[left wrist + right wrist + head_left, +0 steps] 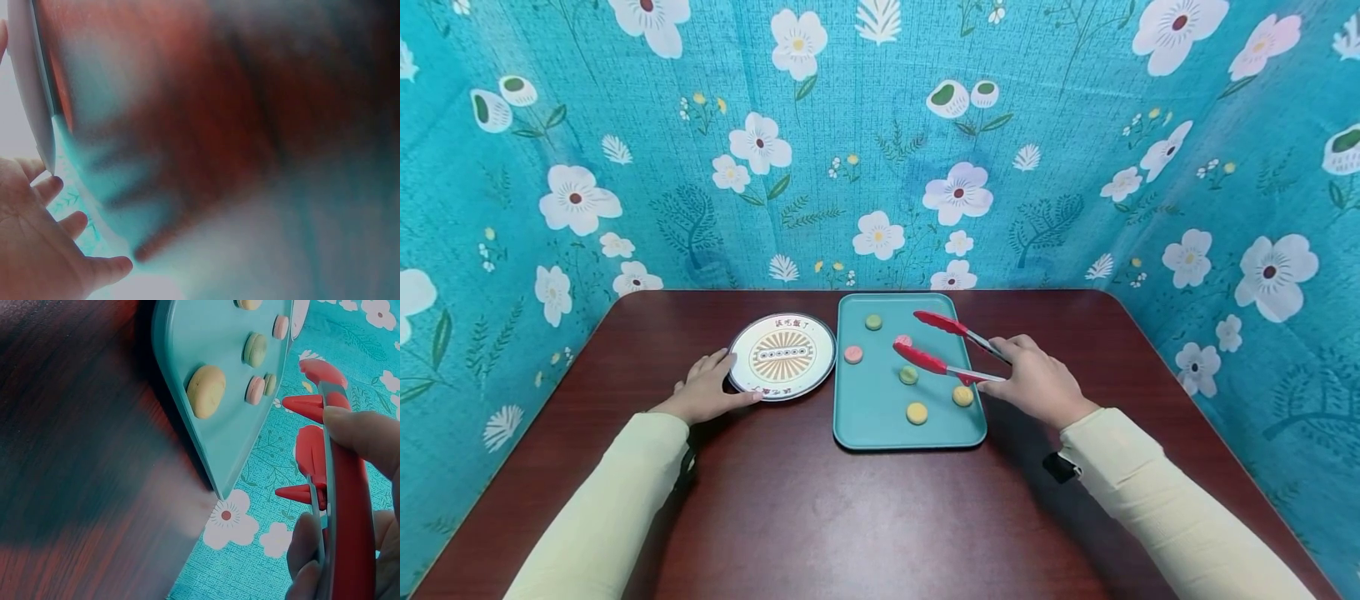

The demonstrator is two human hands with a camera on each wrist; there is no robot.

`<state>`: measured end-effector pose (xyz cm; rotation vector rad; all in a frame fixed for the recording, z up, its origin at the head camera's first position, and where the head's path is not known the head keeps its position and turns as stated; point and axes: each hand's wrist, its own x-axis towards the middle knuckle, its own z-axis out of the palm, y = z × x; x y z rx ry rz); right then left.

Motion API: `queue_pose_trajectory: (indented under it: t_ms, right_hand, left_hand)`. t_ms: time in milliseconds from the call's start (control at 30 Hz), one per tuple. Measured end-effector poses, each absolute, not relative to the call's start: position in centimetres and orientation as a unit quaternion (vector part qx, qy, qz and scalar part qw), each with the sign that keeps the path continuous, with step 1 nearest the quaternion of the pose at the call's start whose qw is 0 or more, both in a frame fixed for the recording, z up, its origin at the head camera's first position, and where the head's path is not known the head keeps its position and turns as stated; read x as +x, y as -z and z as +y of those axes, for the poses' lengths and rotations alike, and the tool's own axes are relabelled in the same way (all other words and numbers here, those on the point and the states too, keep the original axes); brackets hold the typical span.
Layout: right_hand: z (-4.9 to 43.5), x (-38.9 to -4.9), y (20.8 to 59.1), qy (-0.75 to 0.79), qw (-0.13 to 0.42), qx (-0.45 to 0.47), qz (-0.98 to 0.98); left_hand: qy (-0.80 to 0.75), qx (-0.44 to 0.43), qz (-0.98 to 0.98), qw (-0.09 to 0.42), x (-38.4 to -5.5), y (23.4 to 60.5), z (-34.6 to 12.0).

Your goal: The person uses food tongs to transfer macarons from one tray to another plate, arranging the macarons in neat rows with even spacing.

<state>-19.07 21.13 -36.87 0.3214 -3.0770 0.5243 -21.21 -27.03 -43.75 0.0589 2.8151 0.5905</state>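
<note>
My left hand [706,392] rests at the left edge of a round white plate [815,335], thumb along its near rim and fingers at its far-left side. In the left wrist view, the plate's edge [36,112] meets a fingertip while the other fingers spread out. My right hand [1037,382] grips red-tipped metal tongs [922,358], their two arms apart above a teal tray [872,421]. Nothing sits between the tong tips. On the tray lie several macarons: green [873,322], pink [853,355] and yellow [917,413]; another yellow one [962,396] lies below the tongs.
The plate stands just left of the tray on a dark reddish-brown table [820,517]. A blue floral cloth [865,150] hangs behind the table and along both sides. Much of the left wrist view is blurred.
</note>
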Motion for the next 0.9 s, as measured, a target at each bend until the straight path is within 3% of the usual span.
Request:
queue_pose_trajectory:
  t_ms: [900]
  right_hand:
    - [21.89,-18.33,36.87,-0.168,-0.022,0.150,-0.974]
  left_hand:
    - [-0.206,0.014,0.969,0.136,-21.19,43.71,-27.15]
